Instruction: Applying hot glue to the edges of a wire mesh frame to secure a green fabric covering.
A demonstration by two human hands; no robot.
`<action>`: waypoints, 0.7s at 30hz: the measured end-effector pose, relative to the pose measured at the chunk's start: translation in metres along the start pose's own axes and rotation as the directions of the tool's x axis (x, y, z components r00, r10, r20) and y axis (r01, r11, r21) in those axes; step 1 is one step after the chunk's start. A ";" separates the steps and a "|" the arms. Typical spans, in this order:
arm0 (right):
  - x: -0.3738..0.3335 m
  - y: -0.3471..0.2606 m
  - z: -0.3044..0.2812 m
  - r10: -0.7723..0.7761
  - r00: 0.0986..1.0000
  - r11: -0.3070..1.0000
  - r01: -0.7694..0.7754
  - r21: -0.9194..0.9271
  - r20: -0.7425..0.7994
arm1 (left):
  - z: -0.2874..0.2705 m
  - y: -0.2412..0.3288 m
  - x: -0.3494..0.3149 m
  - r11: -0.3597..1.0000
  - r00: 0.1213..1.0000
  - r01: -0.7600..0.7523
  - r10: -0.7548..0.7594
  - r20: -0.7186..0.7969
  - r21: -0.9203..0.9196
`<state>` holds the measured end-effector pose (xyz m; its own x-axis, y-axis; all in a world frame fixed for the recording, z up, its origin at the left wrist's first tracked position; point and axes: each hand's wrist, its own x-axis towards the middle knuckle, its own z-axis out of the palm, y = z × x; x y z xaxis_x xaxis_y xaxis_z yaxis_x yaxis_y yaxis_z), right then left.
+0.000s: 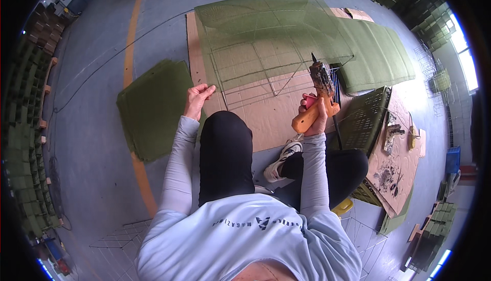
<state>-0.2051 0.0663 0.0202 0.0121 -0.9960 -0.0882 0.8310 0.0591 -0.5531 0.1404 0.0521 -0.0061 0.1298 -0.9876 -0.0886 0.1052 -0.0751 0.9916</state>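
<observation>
My right hand [317, 113] is wrapped round the orange handle of a glue gun [324, 87]. Its front is dark and crusted, its black nozzle points up and away from me, and the trigger is red. To the left, my left hand [197, 99] is closed in a pinch near the near-left corner of a wire frame [266, 68]; what its fingers hold, if anything, I cannot make out. A sheer green mesh sheet [255, 20] lies over the far part of that frame. Frame and mesh rest on flattened cardboard [261, 122] on the floor.
Dark green sheets [156, 109] are stacked left of the cardboard, and folded green fabric [378, 53] lies at the far right. An upturned green crate [360, 122] beside my right knee carries cardboard [401, 171] with blackened scraps. Piled green boxes [25, 143] line the left side.
</observation>
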 end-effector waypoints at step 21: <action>-0.027 0.068 -0.042 0.308 0.945 0.915 -0.327 0.237 0.115 | 0.004 -0.023 0.000 0.997 0.996 -0.078 0.077 -0.052 -0.018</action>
<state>-0.1723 0.0996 -0.0502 0.3310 -0.9303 -0.1581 0.8882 0.3637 -0.2806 0.1338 0.0529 -0.0282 0.1884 -0.9819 -0.0167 0.1128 0.0048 0.9936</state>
